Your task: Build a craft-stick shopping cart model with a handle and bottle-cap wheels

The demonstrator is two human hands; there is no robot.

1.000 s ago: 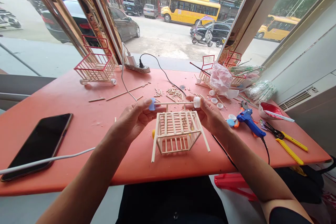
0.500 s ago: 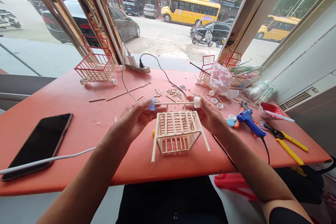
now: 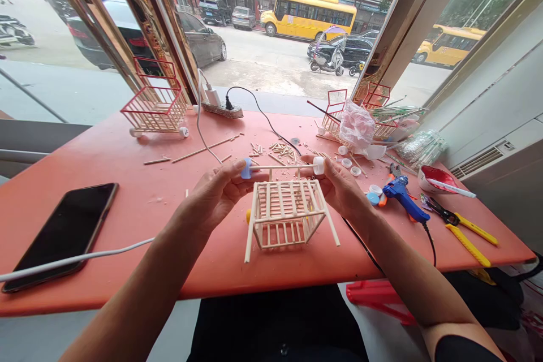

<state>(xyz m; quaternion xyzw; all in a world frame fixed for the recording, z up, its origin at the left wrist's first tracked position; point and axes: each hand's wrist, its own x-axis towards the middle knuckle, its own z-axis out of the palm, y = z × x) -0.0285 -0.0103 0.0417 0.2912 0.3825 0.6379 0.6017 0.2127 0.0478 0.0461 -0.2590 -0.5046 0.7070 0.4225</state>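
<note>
A small cart frame (image 3: 288, 218) of pale wooden sticks is at the front middle of the table, between my hands. Along its far side runs a stick axle (image 3: 282, 168) with a bottle cap at each end. My left hand (image 3: 223, 186) is closed, pinching the blue cap (image 3: 246, 168) at the left end between thumb and fingers. My right hand (image 3: 339, 184) is likewise closed on the white cap (image 3: 318, 166) at the right end. Two longer sticks jut from the frame toward me. A yellow round piece (image 3: 248, 216) shows at its left side, partly hidden.
Right of my hands lie a blue glue gun (image 3: 405, 198), yellow-handled pliers (image 3: 470, 229), loose caps and a red-stained bowl (image 3: 436, 178). A phone (image 3: 63, 232) and white cable are at left. Cut sticks (image 3: 282, 151), a power strip (image 3: 223, 110) and red-rimmed carts (image 3: 155, 104) stand farther back.
</note>
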